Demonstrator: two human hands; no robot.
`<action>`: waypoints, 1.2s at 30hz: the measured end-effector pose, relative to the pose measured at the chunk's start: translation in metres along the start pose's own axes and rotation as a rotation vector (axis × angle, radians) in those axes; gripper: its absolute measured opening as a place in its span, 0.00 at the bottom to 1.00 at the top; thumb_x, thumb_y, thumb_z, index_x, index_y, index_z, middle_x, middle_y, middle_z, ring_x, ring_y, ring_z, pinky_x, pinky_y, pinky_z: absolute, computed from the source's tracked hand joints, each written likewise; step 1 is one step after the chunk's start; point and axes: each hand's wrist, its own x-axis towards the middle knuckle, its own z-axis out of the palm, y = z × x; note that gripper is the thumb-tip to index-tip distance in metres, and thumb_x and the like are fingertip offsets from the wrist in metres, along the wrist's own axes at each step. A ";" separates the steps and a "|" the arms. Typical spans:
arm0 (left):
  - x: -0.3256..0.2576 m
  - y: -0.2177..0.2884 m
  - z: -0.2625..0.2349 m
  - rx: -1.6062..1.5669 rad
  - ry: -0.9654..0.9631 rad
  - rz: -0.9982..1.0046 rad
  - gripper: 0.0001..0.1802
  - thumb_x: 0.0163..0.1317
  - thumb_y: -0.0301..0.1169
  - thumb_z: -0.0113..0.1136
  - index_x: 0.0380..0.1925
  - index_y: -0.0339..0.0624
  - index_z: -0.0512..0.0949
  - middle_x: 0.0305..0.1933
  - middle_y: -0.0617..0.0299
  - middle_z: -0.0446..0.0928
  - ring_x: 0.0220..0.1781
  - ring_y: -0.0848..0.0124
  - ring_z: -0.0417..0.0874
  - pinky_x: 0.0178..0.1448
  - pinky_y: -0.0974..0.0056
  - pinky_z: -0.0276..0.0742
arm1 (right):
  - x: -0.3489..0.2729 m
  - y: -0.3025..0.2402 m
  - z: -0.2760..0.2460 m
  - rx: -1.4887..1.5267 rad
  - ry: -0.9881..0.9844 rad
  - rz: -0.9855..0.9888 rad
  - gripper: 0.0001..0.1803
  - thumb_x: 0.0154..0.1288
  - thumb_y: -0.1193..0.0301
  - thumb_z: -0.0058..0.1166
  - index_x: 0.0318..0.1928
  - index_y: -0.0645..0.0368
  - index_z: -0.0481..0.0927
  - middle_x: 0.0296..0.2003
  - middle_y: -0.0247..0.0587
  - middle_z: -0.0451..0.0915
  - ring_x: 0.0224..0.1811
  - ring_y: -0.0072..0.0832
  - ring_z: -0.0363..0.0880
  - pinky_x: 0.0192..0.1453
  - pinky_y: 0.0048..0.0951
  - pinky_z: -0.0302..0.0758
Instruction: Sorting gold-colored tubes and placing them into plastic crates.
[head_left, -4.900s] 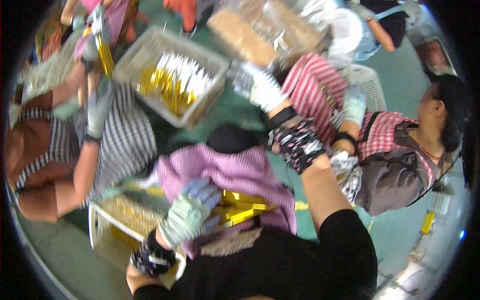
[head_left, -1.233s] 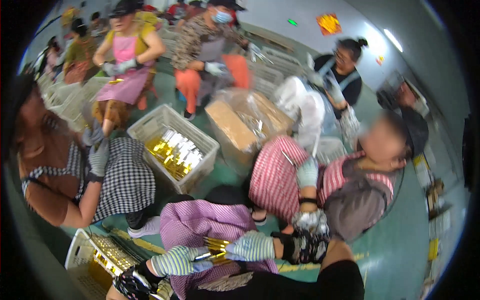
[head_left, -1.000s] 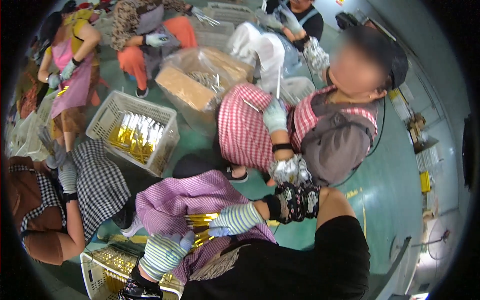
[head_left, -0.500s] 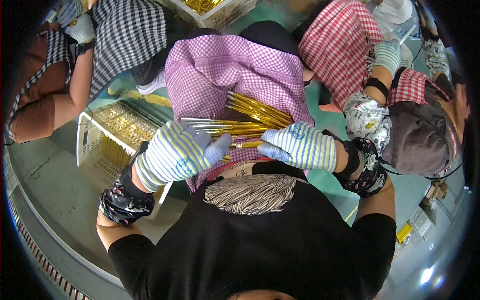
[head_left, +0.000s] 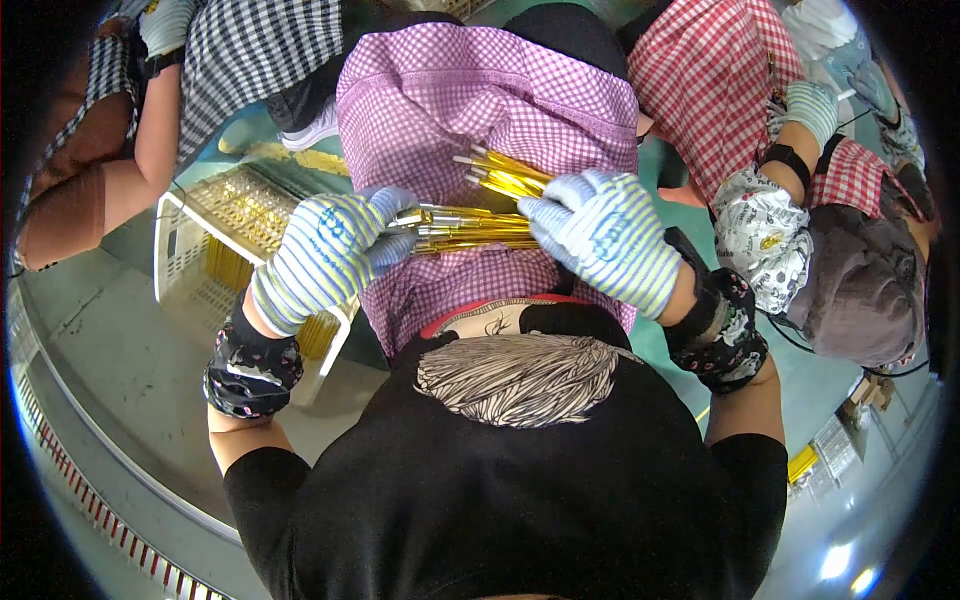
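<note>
Slim gold-handled paintbrushes (head_left: 475, 228) with silvery ends lie sideways across my lap on a purple checked apron (head_left: 440, 110). My left hand (head_left: 318, 262), in a striped knit glove, is closed around their silvery end. At their other end my right hand (head_left: 612, 238), in a matching glove, has its fingers curled over the gold handles. A second loose bunch of brushes (head_left: 505, 175), with pale tips, slants across the apron just beyond and runs under my right fingers. My fingers hide part of both bunches.
On my left stands a cream plastic crate (head_left: 185, 270) holding many gold brushes. People sit close on both sides, one in a black-and-white checked apron (head_left: 255, 80), one in a red checked apron (head_left: 700, 95). Another crate (head_left: 440, 8) shows at the top edge.
The single brush between my hands is no longer seen there. My left hand has moved left and up onto the bunch's silvery ends; my right hand has moved up over the handles.
</note>
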 end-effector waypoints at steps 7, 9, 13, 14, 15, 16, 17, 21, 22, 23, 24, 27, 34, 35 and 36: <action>-0.006 -0.004 0.000 0.036 0.039 -0.118 0.15 0.58 0.29 0.68 0.45 0.40 0.79 0.35 0.53 0.83 0.36 0.56 0.86 0.39 0.58 0.80 | 0.012 -0.016 0.035 -0.075 -0.164 -0.050 0.17 0.65 0.61 0.53 0.47 0.60 0.80 0.34 0.38 0.79 0.33 0.33 0.78 0.32 0.36 0.71; -0.007 -0.005 0.004 0.044 0.115 -0.061 0.15 0.59 0.28 0.67 0.45 0.40 0.79 0.35 0.54 0.83 0.36 0.56 0.86 0.39 0.58 0.80 | 0.015 -0.020 0.036 -0.146 -0.215 -0.069 0.15 0.66 0.63 0.52 0.45 0.61 0.79 0.32 0.39 0.79 0.31 0.33 0.78 0.31 0.37 0.71; 0.002 0.005 0.005 0.167 0.182 0.133 0.17 0.55 0.35 0.68 0.44 0.44 0.80 0.36 0.58 0.83 0.36 0.61 0.85 0.38 0.60 0.80 | 0.013 -0.026 0.030 -0.092 -0.209 -0.077 0.13 0.66 0.65 0.51 0.43 0.61 0.78 0.30 0.39 0.79 0.29 0.33 0.78 0.30 0.38 0.71; 0.005 0.007 0.008 0.218 0.217 0.180 0.17 0.55 0.35 0.66 0.45 0.44 0.79 0.37 0.60 0.83 0.37 0.64 0.85 0.38 0.60 0.79 | 0.011 -0.026 0.027 -0.023 -0.169 -0.049 0.12 0.65 0.65 0.52 0.43 0.61 0.78 0.30 0.40 0.79 0.29 0.34 0.78 0.30 0.38 0.70; 0.006 0.010 0.010 0.216 0.215 0.177 0.17 0.55 0.35 0.66 0.45 0.44 0.79 0.37 0.60 0.83 0.37 0.64 0.85 0.38 0.60 0.79 | 0.009 -0.027 0.023 0.046 -0.126 -0.017 0.12 0.65 0.66 0.52 0.43 0.61 0.78 0.30 0.40 0.79 0.29 0.34 0.78 0.29 0.39 0.70; 0.007 0.012 0.012 0.267 0.183 0.195 0.17 0.55 0.34 0.65 0.45 0.44 0.78 0.36 0.61 0.82 0.35 0.65 0.85 0.36 0.60 0.78 | 0.008 -0.027 0.020 0.078 -0.096 0.000 0.12 0.65 0.65 0.53 0.43 0.61 0.77 0.28 0.43 0.79 0.27 0.37 0.79 0.28 0.39 0.72; 0.006 0.013 0.014 0.318 0.150 0.213 0.16 0.55 0.34 0.64 0.45 0.45 0.78 0.36 0.62 0.81 0.34 0.65 0.84 0.34 0.61 0.78 | 0.008 -0.026 0.017 0.081 -0.098 -0.001 0.12 0.65 0.65 0.53 0.43 0.61 0.77 0.28 0.43 0.79 0.27 0.37 0.79 0.28 0.39 0.72; 0.009 0.016 0.017 0.294 0.158 0.296 0.16 0.54 0.33 0.60 0.44 0.45 0.77 0.35 0.64 0.81 0.32 0.68 0.84 0.29 0.63 0.77 | 0.006 -0.021 0.016 0.237 -0.067 0.028 0.14 0.69 0.63 0.53 0.43 0.63 0.78 0.26 0.46 0.80 0.24 0.40 0.80 0.28 0.39 0.76; 0.010 0.012 0.020 0.329 0.189 0.329 0.16 0.54 0.31 0.60 0.44 0.45 0.76 0.34 0.63 0.80 0.30 0.67 0.83 0.27 0.64 0.77 | 0.004 -0.021 0.018 0.327 -0.047 0.043 0.15 0.70 0.62 0.53 0.43 0.63 0.79 0.26 0.47 0.80 0.25 0.40 0.81 0.29 0.40 0.76; 0.010 0.011 0.020 0.328 0.189 0.331 0.16 0.54 0.31 0.60 0.44 0.45 0.76 0.34 0.63 0.80 0.30 0.67 0.83 0.27 0.64 0.77 | 0.003 -0.020 0.020 0.414 -0.026 0.058 0.15 0.70 0.62 0.52 0.44 0.63 0.79 0.27 0.47 0.81 0.26 0.40 0.82 0.29 0.40 0.77; 0.012 0.011 0.018 0.329 0.183 0.366 0.16 0.54 0.31 0.60 0.44 0.45 0.76 0.33 0.63 0.80 0.29 0.67 0.83 0.25 0.64 0.76 | 0.006 -0.017 0.008 0.468 -0.204 0.128 0.16 0.71 0.60 0.51 0.45 0.62 0.79 0.26 0.49 0.81 0.27 0.41 0.83 0.30 0.40 0.78; 0.014 0.018 0.009 0.287 0.132 0.381 0.16 0.54 0.31 0.62 0.44 0.44 0.77 0.32 0.60 0.82 0.26 0.64 0.83 0.24 0.62 0.77 | 0.003 -0.004 0.005 0.485 -0.232 0.002 0.17 0.71 0.58 0.51 0.45 0.60 0.80 0.25 0.48 0.81 0.26 0.41 0.82 0.29 0.40 0.77; 0.013 0.023 -0.007 -0.517 -0.211 -0.025 0.36 0.55 0.38 0.74 0.61 0.35 0.71 0.30 0.55 0.82 0.28 0.63 0.83 0.36 0.62 0.77 | 0.003 0.000 -0.018 0.070 0.073 -0.223 0.19 0.69 0.54 0.53 0.26 0.53 0.73 0.14 0.41 0.72 0.14 0.38 0.75 0.16 0.40 0.67; 0.008 0.012 -0.024 -0.713 -0.471 -0.281 0.33 0.54 0.33 0.74 0.59 0.36 0.72 0.32 0.57 0.82 0.30 0.69 0.83 0.37 0.66 0.77 | -0.007 0.015 -0.011 0.004 0.003 -0.185 0.19 0.69 0.54 0.52 0.27 0.53 0.73 0.14 0.40 0.73 0.15 0.38 0.75 0.19 0.40 0.69; -0.010 -0.001 -0.024 -0.715 -0.358 -0.439 0.30 0.56 0.34 0.74 0.57 0.37 0.73 0.34 0.58 0.83 0.31 0.71 0.83 0.36 0.66 0.78 | -0.017 0.025 -0.016 -0.013 -0.040 -0.003 0.16 0.69 0.57 0.52 0.29 0.54 0.75 0.18 0.41 0.76 0.18 0.39 0.77 0.23 0.41 0.72</action>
